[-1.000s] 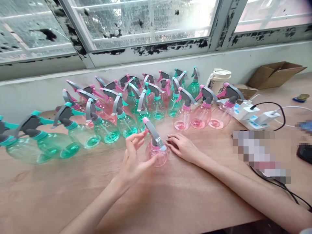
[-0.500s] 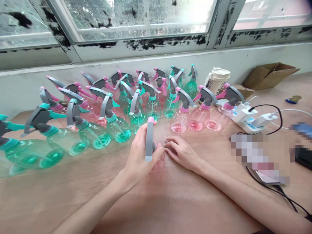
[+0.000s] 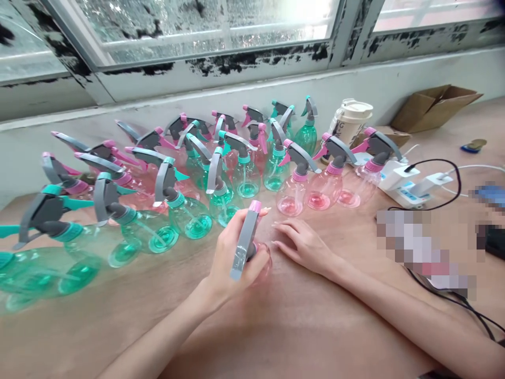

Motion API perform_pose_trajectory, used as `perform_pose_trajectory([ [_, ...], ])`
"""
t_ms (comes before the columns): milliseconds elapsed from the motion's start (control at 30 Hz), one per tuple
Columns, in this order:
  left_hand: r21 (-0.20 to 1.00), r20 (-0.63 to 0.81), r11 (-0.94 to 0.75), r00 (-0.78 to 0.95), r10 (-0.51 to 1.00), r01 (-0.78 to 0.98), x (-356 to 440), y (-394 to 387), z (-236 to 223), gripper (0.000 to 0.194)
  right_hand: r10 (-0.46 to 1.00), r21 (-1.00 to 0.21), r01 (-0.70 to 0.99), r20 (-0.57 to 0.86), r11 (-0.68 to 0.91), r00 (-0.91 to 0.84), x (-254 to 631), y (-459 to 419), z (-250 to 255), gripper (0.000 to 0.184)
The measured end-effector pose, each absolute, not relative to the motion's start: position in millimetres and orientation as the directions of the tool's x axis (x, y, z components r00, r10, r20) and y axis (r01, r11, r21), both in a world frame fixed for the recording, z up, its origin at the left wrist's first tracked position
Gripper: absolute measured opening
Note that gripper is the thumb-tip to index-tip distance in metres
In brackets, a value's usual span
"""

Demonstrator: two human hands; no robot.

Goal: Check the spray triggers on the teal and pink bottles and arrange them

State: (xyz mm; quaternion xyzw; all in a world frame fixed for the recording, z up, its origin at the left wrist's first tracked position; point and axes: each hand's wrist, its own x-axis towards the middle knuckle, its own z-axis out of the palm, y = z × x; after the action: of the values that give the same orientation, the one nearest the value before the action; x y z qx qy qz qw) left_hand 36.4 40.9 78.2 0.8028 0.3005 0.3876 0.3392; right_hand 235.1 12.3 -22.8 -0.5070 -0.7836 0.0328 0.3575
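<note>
My left hand (image 3: 232, 252) is wrapped around the neck of a pink spray bottle (image 3: 245, 242), whose grey trigger head with a pink nozzle tip points away from me. Most of its clear pink body is hidden under the hand. Just to the right, my right hand (image 3: 305, 245) rests on the table with fingers loosely spread, holding nothing. Beyond the hands stand three pink spray bottles (image 3: 292, 200) in a short row. A row of green spray bottles (image 3: 195, 223) runs off to the left.
Several more pink and green spray bottles (image 3: 310, 138) crowd toward the wall. A lidded cup (image 3: 351, 123), an open cardboard box (image 3: 430, 110) and a power strip (image 3: 406, 184) with chargers stand at the right. Black cables (image 3: 450, 295) trail along the wooden table (image 3: 221, 342).
The pink bottle's head in my left hand has turned, its nozzle end swinging rightward. My right hand stays on the table beside it. The view has shifted slightly.
</note>
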Motion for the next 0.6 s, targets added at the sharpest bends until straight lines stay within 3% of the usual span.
perform_pose_trajectory([
  [167, 0.742, 0.447, -0.626, 0.520, 0.728, 0.239, 35.6, 44.1, 74.8, 0.035, 0.813, -0.413, 0.764, 0.530, 0.495, -0.241, 235.3, 11.5, -24.2, 0.021],
  [467, 0.744, 0.436, -0.616, 0.510, 0.742, 0.260, 36.3, 40.9, 81.4, 0.009, 0.821, -0.449, 0.764, 0.542, 0.464, -0.180, 235.4, 10.0, -26.7, 0.031],
  [600, 0.704, 0.462, -0.648, 0.506, 0.729, 0.292, 34.4, 40.1, 80.4, 0.009, 0.820, -0.448, 0.765, 0.545, 0.464, -0.178, 233.9, 10.6, -26.4, 0.029],
])
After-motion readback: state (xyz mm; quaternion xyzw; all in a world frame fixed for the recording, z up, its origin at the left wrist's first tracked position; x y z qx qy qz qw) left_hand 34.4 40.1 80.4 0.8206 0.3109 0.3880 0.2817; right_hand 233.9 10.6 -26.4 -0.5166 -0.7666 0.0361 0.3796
